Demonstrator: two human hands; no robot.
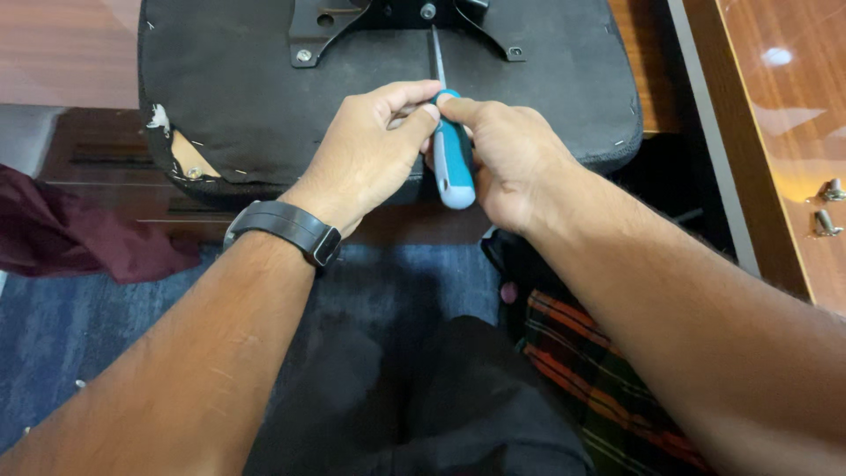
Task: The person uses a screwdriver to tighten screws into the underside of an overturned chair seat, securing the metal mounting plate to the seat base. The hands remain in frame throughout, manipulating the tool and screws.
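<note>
Over the upturned black fabric chair seat, both hands grasp a blue-and-white-handled screwdriver: left hand pinching its top, right hand wrapped around it.

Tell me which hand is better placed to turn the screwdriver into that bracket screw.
Right, probably. The right hand wraps the blue-and-white screwdriver handle, while the left hand only pinches its top near the shaft, which points at the black bracket.

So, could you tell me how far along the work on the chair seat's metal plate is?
Done: one screw already sits in the metal plate on the upturned seat. In hand: both the left hand and the right hand grip the screwdriver, its tip at the plate. Left: loose bolts lie on the table.
</note>
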